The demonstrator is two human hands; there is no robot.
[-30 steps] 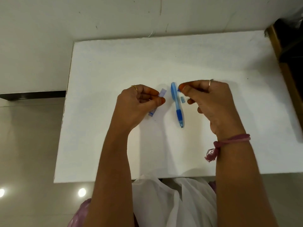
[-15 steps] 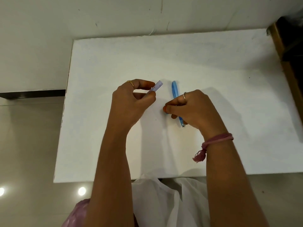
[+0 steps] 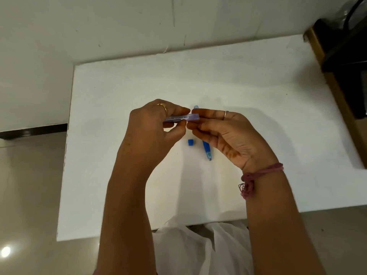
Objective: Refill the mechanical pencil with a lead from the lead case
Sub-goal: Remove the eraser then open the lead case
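pencil (image 3: 206, 148); one lead case (image 3: 186, 117); one cap (image 3: 191, 142)

One lead case (image 3: 186, 117), one mechanical pencil (image 3: 206, 148), one cap (image 3: 191, 142).

The right hand (image 3: 228, 133) covers the middle of the pencil (image 3: 206, 149). The left hand (image 3: 155, 128) hides part of the lead case (image 3: 186, 117), and its print is too small to read. Right of the table (image 3: 119, 155), a dark thing (image 3: 345, 46) is cut off by the edge.
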